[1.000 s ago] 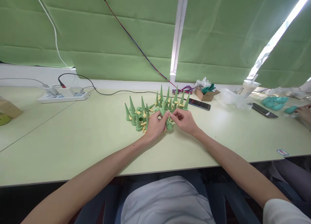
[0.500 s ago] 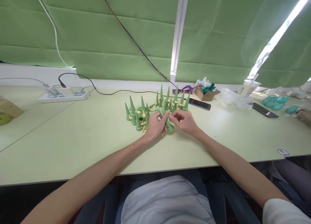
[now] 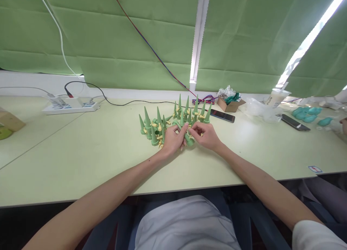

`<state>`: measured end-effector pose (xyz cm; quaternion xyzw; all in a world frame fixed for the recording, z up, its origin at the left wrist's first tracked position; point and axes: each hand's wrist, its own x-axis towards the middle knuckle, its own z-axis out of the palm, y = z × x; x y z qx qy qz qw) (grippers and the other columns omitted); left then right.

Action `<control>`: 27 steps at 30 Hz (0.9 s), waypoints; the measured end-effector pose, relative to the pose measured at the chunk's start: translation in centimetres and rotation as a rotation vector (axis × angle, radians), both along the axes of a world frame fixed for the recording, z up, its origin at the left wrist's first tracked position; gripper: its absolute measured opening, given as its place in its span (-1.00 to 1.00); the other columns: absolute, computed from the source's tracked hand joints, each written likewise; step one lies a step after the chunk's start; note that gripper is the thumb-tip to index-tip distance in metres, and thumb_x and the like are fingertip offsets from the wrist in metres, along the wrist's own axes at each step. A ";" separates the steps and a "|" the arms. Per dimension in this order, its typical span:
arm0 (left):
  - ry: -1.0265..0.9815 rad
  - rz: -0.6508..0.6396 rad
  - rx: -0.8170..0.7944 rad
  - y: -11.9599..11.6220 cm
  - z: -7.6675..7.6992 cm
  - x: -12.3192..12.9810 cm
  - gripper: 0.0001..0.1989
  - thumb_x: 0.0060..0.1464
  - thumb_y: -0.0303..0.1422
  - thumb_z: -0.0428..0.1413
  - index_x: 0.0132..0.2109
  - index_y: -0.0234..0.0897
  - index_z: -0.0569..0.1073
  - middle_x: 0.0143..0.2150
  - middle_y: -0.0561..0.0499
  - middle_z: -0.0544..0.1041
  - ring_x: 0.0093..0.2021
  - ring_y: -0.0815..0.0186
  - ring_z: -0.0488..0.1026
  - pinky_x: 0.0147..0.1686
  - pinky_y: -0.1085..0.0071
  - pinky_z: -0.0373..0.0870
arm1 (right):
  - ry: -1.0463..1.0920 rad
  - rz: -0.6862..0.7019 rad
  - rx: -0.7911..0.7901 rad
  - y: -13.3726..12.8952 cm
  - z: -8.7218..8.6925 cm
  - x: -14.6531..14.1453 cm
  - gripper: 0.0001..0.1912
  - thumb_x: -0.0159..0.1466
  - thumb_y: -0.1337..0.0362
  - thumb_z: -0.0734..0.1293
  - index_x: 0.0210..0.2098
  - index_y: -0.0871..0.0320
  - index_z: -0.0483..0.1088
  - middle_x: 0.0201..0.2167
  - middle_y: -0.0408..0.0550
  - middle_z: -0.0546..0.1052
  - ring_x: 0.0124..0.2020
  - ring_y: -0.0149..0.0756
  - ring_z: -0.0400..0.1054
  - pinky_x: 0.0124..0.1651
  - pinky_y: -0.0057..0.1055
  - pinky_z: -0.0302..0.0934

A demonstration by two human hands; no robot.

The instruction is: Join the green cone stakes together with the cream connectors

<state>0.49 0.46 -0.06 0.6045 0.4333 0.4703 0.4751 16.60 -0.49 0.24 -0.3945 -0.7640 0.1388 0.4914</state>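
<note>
My left hand (image 3: 174, 137) is closed round a green cone-shaped piece (image 3: 189, 139), which lies tilted with its wide base toward me. Beside it, my right hand (image 3: 205, 134) is closed in a pinch at the side of this piece; whatever is between those fingertips is too small to make out. Several green cones (image 3: 147, 120) with small yellow parts (image 3: 159, 128) on or among them stand to the left of my hands. Behind my hands stands another cluster of green cones (image 3: 187, 107), some also bearing yellow bits.
A phone (image 3: 222, 115) and a cardboard box (image 3: 230, 105) lie behind on the right, near a plastic bag (image 3: 261, 111) and a cup (image 3: 276, 97). Farther right are another phone (image 3: 295, 122), teal pieces (image 3: 307, 114) and another person's hand (image 3: 345, 125). A power strip (image 3: 72, 107) sits at left.
My hands stay in nearly the same place on the green cone piece. At the right edge, the other person's hand has moved away from the teal pieces.
</note>
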 end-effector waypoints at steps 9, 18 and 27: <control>-0.048 -0.028 -0.020 0.3 -0.2 0.2 -0.47 0.18 0.08 0.12 -0.49 -0.21 0.16 -0.74 0.08 0.37 -0.79 0.41 0.26 -0.73 0.49 0.13 | 0.000 -0.028 0.000 0.3 -0.3 0.0 -0.68 0.33 0.12 0.29 -0.50 0.11 0.28 -0.62 -0.18 0.37 -0.62 -0.45 0.13 -0.51 -0.44 0.08; -0.114 -0.104 -0.070 0.3 0.0 0.3 -0.51 0.20 0.09 0.09 -0.42 -0.22 0.22 -0.74 0.11 0.36 -0.78 0.42 0.25 -0.71 0.51 0.15 | -0.009 -0.042 0.015 0.4 -0.3 0.1 -0.69 0.34 0.13 0.29 -0.48 0.12 0.30 -0.62 -0.18 0.36 -0.61 -0.45 0.13 -0.49 -0.43 0.08; -0.135 -0.158 -0.116 0.4 -0.1 0.3 -0.55 0.19 0.04 0.14 -0.38 -0.22 0.23 -0.71 0.11 0.37 -0.75 0.43 0.27 -0.69 0.52 0.19 | -0.002 -0.075 0.016 0.4 -0.2 0.1 -0.64 0.35 0.05 0.28 -0.49 0.11 0.29 -0.62 -0.18 0.36 -0.61 -0.45 0.11 -0.49 -0.42 0.08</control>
